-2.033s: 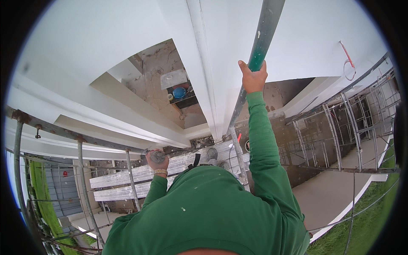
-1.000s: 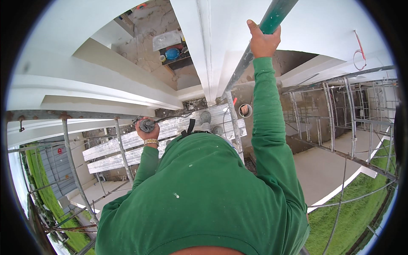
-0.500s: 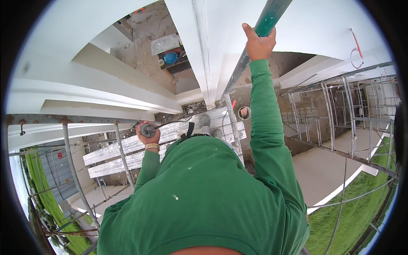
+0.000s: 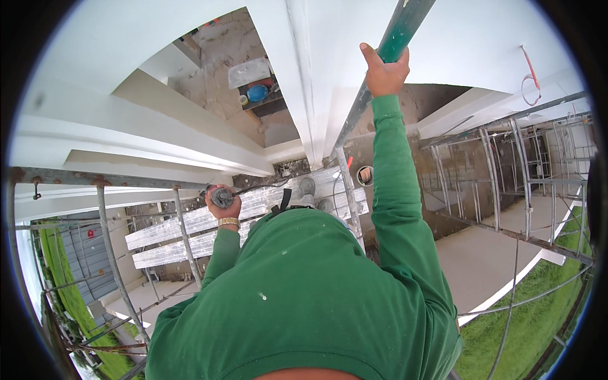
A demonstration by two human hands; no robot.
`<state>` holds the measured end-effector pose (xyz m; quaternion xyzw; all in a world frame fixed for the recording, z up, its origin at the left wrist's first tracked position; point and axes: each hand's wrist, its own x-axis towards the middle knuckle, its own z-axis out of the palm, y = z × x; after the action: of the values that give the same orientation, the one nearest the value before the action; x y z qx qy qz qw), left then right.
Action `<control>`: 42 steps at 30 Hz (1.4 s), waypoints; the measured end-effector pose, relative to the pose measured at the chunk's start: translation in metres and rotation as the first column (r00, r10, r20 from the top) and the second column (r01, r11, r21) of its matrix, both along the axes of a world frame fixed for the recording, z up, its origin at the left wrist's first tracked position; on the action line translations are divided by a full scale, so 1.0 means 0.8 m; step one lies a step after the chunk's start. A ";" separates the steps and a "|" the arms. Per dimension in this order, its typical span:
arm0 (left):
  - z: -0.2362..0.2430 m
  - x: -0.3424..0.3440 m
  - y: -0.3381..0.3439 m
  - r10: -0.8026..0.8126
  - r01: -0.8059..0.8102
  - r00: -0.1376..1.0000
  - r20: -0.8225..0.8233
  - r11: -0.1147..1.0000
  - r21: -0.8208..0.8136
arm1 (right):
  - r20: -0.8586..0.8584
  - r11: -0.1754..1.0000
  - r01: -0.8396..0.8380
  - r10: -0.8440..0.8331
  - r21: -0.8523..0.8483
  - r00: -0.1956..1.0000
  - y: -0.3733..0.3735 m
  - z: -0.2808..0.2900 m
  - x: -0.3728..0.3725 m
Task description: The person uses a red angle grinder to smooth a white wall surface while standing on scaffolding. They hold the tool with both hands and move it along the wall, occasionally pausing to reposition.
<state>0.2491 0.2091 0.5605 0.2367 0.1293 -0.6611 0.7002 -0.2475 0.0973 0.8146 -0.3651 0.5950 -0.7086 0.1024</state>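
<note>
My right hand (image 4: 387, 77) is raised at the upper right. It grips a grey and green metal scaffold pole (image 4: 361, 107), the fingers wrapped behind it and the thumb sticking up. Low on the left, my left hand (image 4: 232, 208) is closed round a corded power tool (image 4: 222, 197) with a round dark grey end; its exact kind does not show. From the tool a black cable (image 4: 269, 185) runs off to the right. The tool is close to a horizontal scaffold tube (image 4: 136, 182). I cannot tell whether they touch.
Under my shoes (image 4: 306, 186) lie pale, splattered planks (image 4: 183, 229). White wall ledges and a column (image 4: 303, 69) rise ahead. Through an opening, a blue round object (image 4: 257, 93) sits on a dark surface. Scaffold frames (image 4: 491, 171) stand to the right; a bucket (image 4: 365, 175) sits below the pole.
The view has tilted slightly, so the surroundings sit a little lower. Both hands keep their grips; the left hand and its tool have barely shifted.
</note>
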 end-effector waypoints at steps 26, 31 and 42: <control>-0.026 0.028 0.002 0.067 -0.067 0.997 0.025 0.997 0.030 | -0.050 0.997 0.082 -0.082 0.013 0.995 0.001 0.010 0.014; -0.040 0.037 -0.011 0.068 -0.070 0.997 0.042 0.996 0.049 | -0.022 0.998 0.068 -0.069 -0.010 0.997 0.001 0.010 0.016; -0.046 0.042 -0.038 0.019 -0.027 0.998 0.056 0.988 0.154 | -0.018 0.985 0.146 -0.145 0.087 0.989 0.008 0.019 0.032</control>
<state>0.2830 0.1786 0.5235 0.3068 0.1639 -0.6342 0.6905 -0.2222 0.1037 0.8301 -0.3195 0.6515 -0.6851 0.0630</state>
